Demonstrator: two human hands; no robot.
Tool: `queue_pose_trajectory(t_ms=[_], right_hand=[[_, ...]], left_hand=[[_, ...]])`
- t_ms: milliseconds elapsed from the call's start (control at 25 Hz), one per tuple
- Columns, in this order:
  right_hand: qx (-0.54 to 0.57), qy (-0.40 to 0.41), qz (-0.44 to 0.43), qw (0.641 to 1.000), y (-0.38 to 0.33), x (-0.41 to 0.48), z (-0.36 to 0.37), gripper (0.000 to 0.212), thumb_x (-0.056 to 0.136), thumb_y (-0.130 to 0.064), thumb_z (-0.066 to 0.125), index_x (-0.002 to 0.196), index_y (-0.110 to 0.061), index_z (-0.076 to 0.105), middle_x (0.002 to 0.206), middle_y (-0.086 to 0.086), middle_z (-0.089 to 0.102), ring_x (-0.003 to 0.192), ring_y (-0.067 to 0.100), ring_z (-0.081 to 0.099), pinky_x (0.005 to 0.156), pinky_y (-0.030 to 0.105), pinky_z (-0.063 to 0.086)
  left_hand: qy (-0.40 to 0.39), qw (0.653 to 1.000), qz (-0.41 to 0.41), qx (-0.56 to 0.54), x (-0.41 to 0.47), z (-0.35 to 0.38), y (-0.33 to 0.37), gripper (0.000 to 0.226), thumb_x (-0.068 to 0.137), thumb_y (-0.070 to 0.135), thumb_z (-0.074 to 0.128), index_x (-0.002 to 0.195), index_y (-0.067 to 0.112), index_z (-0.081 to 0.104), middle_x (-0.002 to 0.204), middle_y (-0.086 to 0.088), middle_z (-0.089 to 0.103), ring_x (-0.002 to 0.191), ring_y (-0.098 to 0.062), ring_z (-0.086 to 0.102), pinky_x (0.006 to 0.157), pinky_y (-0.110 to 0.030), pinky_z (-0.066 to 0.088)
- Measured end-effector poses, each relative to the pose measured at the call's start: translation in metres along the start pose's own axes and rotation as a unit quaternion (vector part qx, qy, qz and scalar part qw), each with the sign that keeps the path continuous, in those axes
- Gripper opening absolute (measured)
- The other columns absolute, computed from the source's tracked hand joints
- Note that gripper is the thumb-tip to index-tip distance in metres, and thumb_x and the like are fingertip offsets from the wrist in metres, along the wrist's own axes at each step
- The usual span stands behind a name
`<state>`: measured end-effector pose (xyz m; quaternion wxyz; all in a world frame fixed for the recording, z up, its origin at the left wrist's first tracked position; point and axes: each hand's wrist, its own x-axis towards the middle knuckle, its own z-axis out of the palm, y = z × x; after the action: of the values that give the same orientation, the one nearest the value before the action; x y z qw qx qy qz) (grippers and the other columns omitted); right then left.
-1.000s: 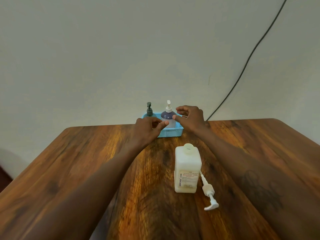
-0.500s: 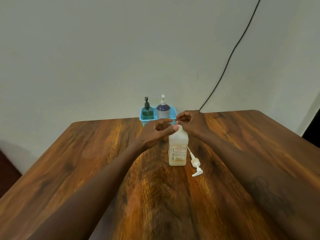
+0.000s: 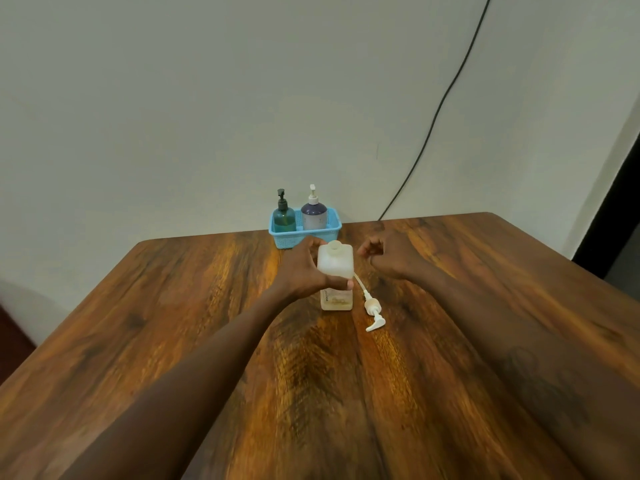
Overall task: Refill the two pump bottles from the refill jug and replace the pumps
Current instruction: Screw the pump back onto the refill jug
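A white refill jug (image 3: 335,261) stands upright mid-table with its neck uncapped. My left hand (image 3: 304,268) grips its body from the left, thumb across the front. My right hand (image 3: 384,256) hovers just right of the jug, fingers loosely curled, holding nothing. A white pump with its tube (image 3: 371,304) lies on the table against the jug's right side. In a blue basket (image 3: 294,239) at the table's far edge stand a green pump bottle (image 3: 284,216) and a purple-and-white pump bottle (image 3: 313,214), both with pumps fitted.
The wooden table (image 3: 346,393) stretches toward me under my forearms. A black cable (image 3: 436,116) runs down the pale wall behind the basket. A dark doorway edge (image 3: 620,216) shows at the right.
Both hands drew back from the basket to the jug. My left hand took hold of the jug's body; my right hand came off the jug's neck and moved slightly right.
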<state>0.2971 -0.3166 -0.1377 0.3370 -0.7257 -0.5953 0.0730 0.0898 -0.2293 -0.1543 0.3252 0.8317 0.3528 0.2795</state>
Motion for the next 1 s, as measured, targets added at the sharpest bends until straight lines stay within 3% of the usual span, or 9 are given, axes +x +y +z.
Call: queue_pose_trajectory(t_ms=[80, 200, 320, 440, 600, 760, 920, 1000], right_hand=[[-0.08, -0.127, -0.038, 0.988, 0.011, -0.008, -0.001, 0.023, 0.084, -0.003, 0.073, 0.092, -0.024, 0.079, 0.091, -0.012, 0.072, 0.085, 0.008, 0.065, 0.079, 0.025, 0.058], [-0.173, -0.305, -0.056, 0.935, 0.017, -0.018, 0.01, 0.031, 0.083, -0.005, 0.075, 0.1, -0.03, 0.08, 0.113, -0.012, 0.068, 0.104, 0.01, 0.059, 0.09, 0.029, 0.055], [-0.216, -0.356, -0.056, 0.908, 0.02, -0.018, 0.023, 0.044, 0.075, -0.004, 0.081, 0.106, -0.036, 0.078, 0.125, -0.011, 0.064, 0.111, 0.013, 0.059, 0.095, 0.037, 0.057], [-0.209, -0.325, -0.047, 0.921, 0.019, -0.017, 0.029, 0.041, 0.08, -0.004, 0.079, 0.111, -0.031, 0.076, 0.125, -0.005, 0.067, 0.108, 0.013, 0.062, 0.093, 0.035, 0.059], [-0.193, -0.26, -0.077, 0.943, 0.005, -0.021, 0.024, 0.033, 0.088, -0.007, 0.072, 0.115, -0.025, 0.075, 0.113, -0.008, 0.067, 0.106, 0.011, 0.06, 0.088, 0.025, 0.051], [-0.167, -0.174, -0.114, 0.964, -0.011, -0.019, 0.018, 0.038, 0.089, -0.011, 0.069, 0.12, -0.032, 0.074, 0.122, -0.009, 0.071, 0.107, 0.01, 0.061, 0.095, 0.034, 0.053], [-0.085, -0.095, -0.129, 0.983, -0.033, -0.015, 0.003, 0.033, 0.097, -0.016, 0.062, 0.126, -0.029, 0.071, 0.122, -0.013, 0.066, 0.11, 0.008, 0.057, 0.085, 0.016, 0.046], [0.0, -0.023, -0.132, 0.991, -0.044, -0.01, -0.001, 0.033, 0.098, -0.023, 0.063, 0.13, -0.027, 0.069, 0.13, -0.005, 0.067, 0.117, 0.014, 0.061, 0.089, 0.021, 0.055]], left_hand=[[0.005, 1.0, -0.007, -0.022, -0.002, -0.006, 0.002, 0.09, 0.05, 0.056, 0.095, 0.121, 0.031, 0.047, 0.121, 0.011, 0.061, 0.106, -0.01, 0.061, 0.073, -0.019, 0.055], [0.013, 0.999, 0.001, -0.032, -0.007, -0.015, 0.004, 0.09, 0.055, 0.049, 0.096, 0.129, 0.03, 0.047, 0.12, 0.013, 0.058, 0.103, -0.006, 0.059, 0.066, -0.012, 0.047], [0.008, 0.999, -0.001, -0.032, -0.014, -0.019, 0.001, 0.088, 0.055, 0.05, 0.096, 0.127, 0.03, 0.05, 0.119, 0.011, 0.062, 0.104, -0.01, 0.062, 0.074, -0.019, 0.054], [0.012, 1.0, 0.0, -0.028, -0.02, -0.023, -0.001, 0.084, 0.054, 0.052, 0.095, 0.123, 0.032, 0.053, 0.115, 0.012, 0.064, 0.107, -0.013, 0.065, 0.077, -0.025, 0.058], [0.032, 0.999, -0.012, -0.014, -0.027, -0.03, -0.002, 0.092, 0.057, 0.048, 0.095, 0.135, 0.021, 0.053, 0.117, 0.008, 0.063, 0.102, -0.01, 0.061, 0.069, -0.017, 0.05], [0.056, 0.998, -0.018, -0.024, -0.029, -0.036, -0.004, 0.095, 0.057, 0.047, 0.096, 0.138, 0.02, 0.052, 0.123, 0.006, 0.062, 0.103, -0.011, 0.061, 0.069, -0.017, 0.051], [0.107, 0.993, -0.035, -0.03, -0.034, -0.045, -0.01, 0.102, 0.049, 0.06, 0.094, 0.135, 0.025, 0.053, 0.129, 0.001, 0.066, 0.105, -0.015, 0.065, 0.076, -0.028, 0.059], [0.124, 0.991, -0.05, -0.027, -0.037, -0.049, -0.012, 0.096, 0.05, 0.055, 0.095, 0.133, 0.025, 0.056, 0.125, 0.001, 0.068, 0.102, -0.015, 0.065, 0.074, -0.028, 0.059]])
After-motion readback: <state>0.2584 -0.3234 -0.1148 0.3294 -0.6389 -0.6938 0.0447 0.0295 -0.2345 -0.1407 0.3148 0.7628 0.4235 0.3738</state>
